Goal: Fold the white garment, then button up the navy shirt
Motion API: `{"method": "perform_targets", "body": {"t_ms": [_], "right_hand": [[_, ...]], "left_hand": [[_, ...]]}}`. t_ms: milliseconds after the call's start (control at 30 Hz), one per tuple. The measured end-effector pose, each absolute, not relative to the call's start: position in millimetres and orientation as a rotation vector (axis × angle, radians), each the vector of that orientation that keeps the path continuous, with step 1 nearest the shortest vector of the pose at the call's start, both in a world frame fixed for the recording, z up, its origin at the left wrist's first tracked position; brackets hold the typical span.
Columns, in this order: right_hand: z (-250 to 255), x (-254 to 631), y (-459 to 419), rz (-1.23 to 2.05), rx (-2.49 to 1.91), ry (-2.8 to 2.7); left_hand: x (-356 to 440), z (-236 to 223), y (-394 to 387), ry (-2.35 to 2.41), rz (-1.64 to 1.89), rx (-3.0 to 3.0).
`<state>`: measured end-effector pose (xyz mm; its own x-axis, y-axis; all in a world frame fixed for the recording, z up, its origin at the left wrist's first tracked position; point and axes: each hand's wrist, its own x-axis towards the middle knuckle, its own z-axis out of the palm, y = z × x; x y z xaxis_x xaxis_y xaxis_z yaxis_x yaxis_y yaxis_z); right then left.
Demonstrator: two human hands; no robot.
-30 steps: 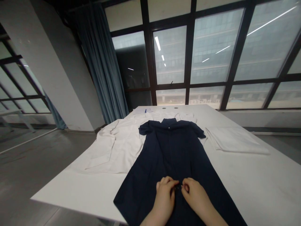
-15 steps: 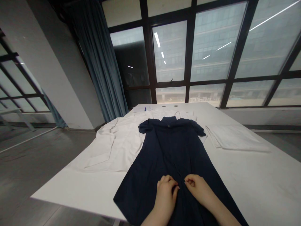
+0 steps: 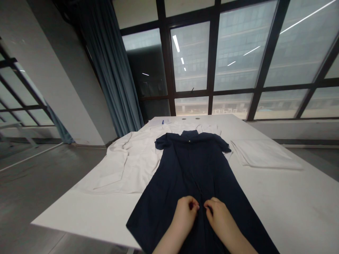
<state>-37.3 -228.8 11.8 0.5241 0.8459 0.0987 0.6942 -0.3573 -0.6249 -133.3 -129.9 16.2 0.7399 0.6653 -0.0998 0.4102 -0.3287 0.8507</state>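
We observe a navy short-sleeved shirt dress (image 3: 193, 169) lying flat and face up on a white table (image 3: 79, 215), centred in the lower half of the frame. Its collar points to the far end of the table and its skirt runs off toward the bottom edge of the frame.

We see the left hand (image 3: 184, 215) and the right hand (image 3: 221, 220) resting on the dress front at bottom centre, just either side of the centre opening and close together. The left fingers (image 3: 191, 204) curl inward toward that opening, and the right fingers (image 3: 209, 208) curl to meet them, leaving a narrow gap. We cannot tell whether either hand grips the fabric or a button.

A rumpled white garment (image 3: 127, 165) lies on the table just left of the dress, touching it. A folded white cloth (image 3: 265, 155) lies to the right, apart from the dress. Another white garment (image 3: 209, 129) shows beyond the collar. At upper centre, a blue pen (image 3: 163, 122) lies on white paper (image 3: 158, 123) near the far end of the table.
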Motion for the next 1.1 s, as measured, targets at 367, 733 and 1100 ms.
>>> {"method": "perform_targets", "body": {"t_ms": [367,733,1100], "right_hand": [[13,-21,-229,0.507,-1.929,-1.174],[6,-23,-221,0.71,-1.729,-0.984],[8,-42,-220,0.376,-1.904,-1.072]], "left_hand": [[-132,4,-121,0.724,0.279,1.68],[-132,3,-121,0.69,0.324,1.674],[-133,8,-120,0.69,0.334,1.712]]}}
